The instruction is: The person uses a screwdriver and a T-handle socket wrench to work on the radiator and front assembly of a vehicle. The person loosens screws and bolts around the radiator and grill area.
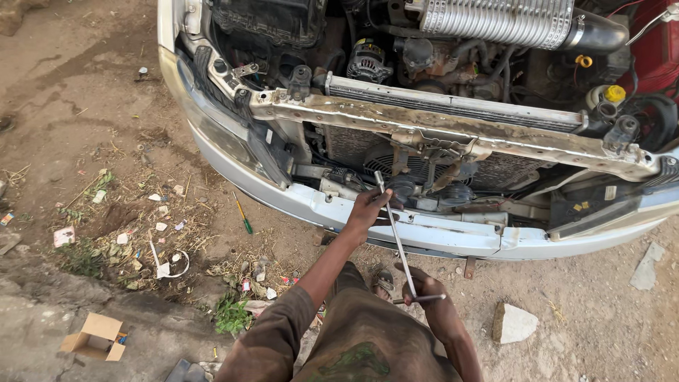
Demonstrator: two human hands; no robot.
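A: Room at the grille gap?
B: Tight. Rusty crossbeam (453, 124) above, bumper (424, 230) below, radiator fan (417, 173) behind.
A: Ground?
B: Open dirt; stone (514, 323) right, green screwdriver (243, 216) left.

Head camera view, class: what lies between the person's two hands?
In the head view, a long metal wrench spans the gap; the left hand grips its upper shaft near the bumper, and the right hand holds its crossbar handle.

Count: one car front (396, 226), centre; one long socket wrench (397, 240); two hands; one green screwdriver (243, 216); one cardboard box (95, 337), lower left; two pale stones.
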